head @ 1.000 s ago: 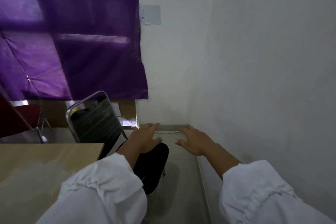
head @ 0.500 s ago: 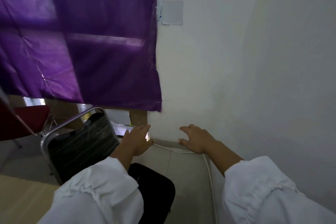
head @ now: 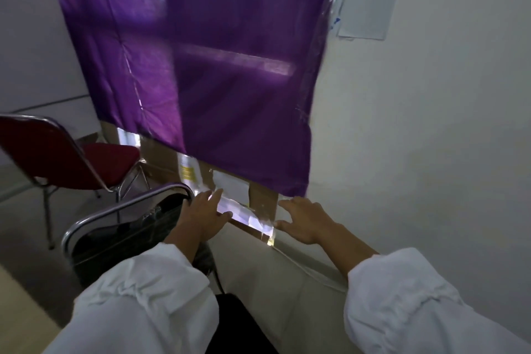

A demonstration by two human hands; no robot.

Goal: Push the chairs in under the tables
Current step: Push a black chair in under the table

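Purple curtain (head: 201, 66) on the corner wall. View swung left this past second; surface (head: 17, 310) slipped low, left of the grips. Both released: left grip (head: 205, 217) by backrest of black chair (head: 123, 227), perhaps touching; right grip (head: 304, 223) free. Chair still out.

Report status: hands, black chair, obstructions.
Hands open, empty: left hand by black chair backrest corner, right hand in the air. Chair not under table. Beyond, red chair, apart.
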